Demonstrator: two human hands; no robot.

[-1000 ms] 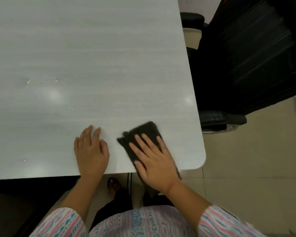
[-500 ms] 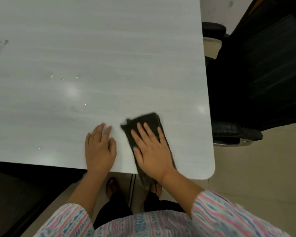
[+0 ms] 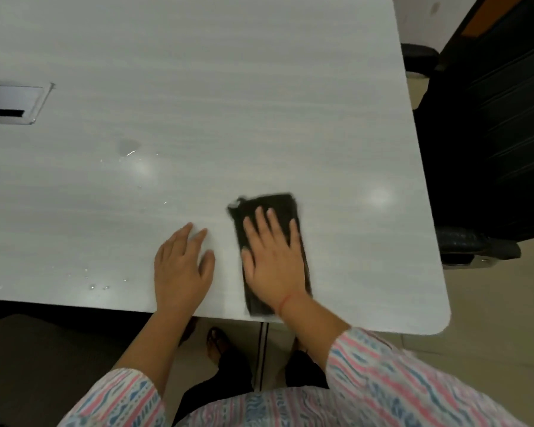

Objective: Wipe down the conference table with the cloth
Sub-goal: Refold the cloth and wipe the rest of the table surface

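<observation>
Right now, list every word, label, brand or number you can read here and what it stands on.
None can be read: the table, the dark cloth, the metal cable hatch, the black chair and the patterned sleeve carry no lettering.

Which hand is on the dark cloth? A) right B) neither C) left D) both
A: the right hand lies flat, fingers straight, on the dark cloth, while the left hand rests on the bare table beside the cloth, apart from it.
</observation>
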